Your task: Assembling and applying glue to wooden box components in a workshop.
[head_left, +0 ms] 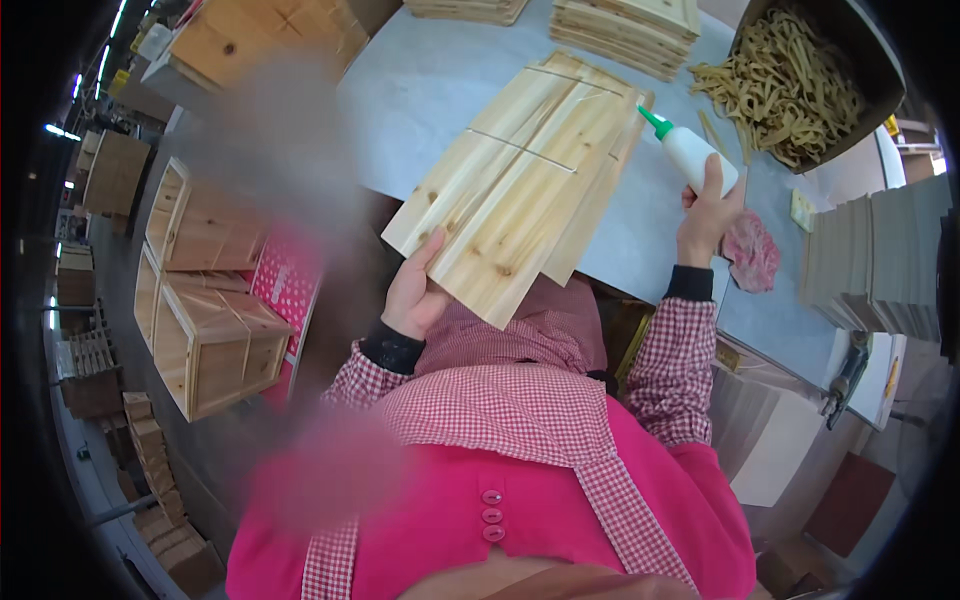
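My left hand (415, 292) grips the near left edge of a pale wooden panel (490, 205), thumb on top. The panel has knots and narrow grooves across it, and it lies tilted over the table's front edge. A second wooden piece (590, 220) shows along its right side, partly covered by the panel. My right hand (706, 218) is closed around a white squeeze bottle (693, 157) with a green nozzle. The nozzle tip points left, at the panel's far right edge; whether it touches the wood I cannot tell.
Stacked wooden panels (625, 38) stand at the back of the pale table (400, 125). At the far right a dark box (880, 40) holds tan strips (790, 80). A crumpled pink cloth (750, 252) lies beside my right hand, near stacked thin boards (890, 250). Wooden boxes (225, 345) are on the left.
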`<state>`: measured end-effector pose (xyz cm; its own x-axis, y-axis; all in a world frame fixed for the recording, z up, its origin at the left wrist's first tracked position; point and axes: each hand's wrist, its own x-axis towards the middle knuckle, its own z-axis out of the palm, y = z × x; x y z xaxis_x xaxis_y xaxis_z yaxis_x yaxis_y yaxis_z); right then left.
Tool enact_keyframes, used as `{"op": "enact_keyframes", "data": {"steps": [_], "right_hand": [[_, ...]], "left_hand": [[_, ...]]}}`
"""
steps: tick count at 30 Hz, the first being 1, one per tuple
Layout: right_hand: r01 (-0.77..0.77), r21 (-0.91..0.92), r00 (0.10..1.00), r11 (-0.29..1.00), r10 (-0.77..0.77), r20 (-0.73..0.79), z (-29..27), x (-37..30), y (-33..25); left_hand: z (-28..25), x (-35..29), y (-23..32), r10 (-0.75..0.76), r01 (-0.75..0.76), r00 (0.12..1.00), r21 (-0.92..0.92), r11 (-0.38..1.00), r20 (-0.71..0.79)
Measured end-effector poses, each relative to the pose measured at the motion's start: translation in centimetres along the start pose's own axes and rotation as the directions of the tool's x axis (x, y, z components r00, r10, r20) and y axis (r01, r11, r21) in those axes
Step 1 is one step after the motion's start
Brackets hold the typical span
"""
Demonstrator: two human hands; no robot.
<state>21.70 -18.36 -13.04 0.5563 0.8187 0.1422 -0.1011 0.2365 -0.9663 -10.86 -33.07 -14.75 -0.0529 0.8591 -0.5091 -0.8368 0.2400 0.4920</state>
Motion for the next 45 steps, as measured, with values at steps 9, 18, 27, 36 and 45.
{"op": "enact_keyframes", "data": {"steps": [9,18,27,36,45], "right_hand": [[0.054,-0.170,0.999,0.984,-0.052,0.018,1.5,3.8,1.4],[0.067,-0.179,0.984,0.981,-0.035,0.176,-0.3,-2.5,-1.3],[0.042,-0.230,0.919,0.972,0.052,0.390,-3.1,-11.1,-4.4],[0.180,-0.237,0.798,0.955,-0.001,0.603,-4.8,-16.5,-6.6],[0.318,-0.244,0.819,0.916,-0.136,0.557,-4.4,-17.1,-7.5]], "left_hand": [[-0.2,-0.7,-0.3,-0.021,0.020,0.998,-0.016,1.000,-0.058],[0.1,0.3,0.3,0.000,0.002,0.999,-0.040,0.999,0.033],[-1.1,1.3,-0.3,-0.007,0.014,0.997,-0.085,0.996,0.081],[-0.8,1.8,-0.7,0.044,-0.040,0.997,-0.076,0.996,0.056],[1.2,2.3,-0.8,0.054,-0.048,0.998,-0.142,0.989,0.036]]}}
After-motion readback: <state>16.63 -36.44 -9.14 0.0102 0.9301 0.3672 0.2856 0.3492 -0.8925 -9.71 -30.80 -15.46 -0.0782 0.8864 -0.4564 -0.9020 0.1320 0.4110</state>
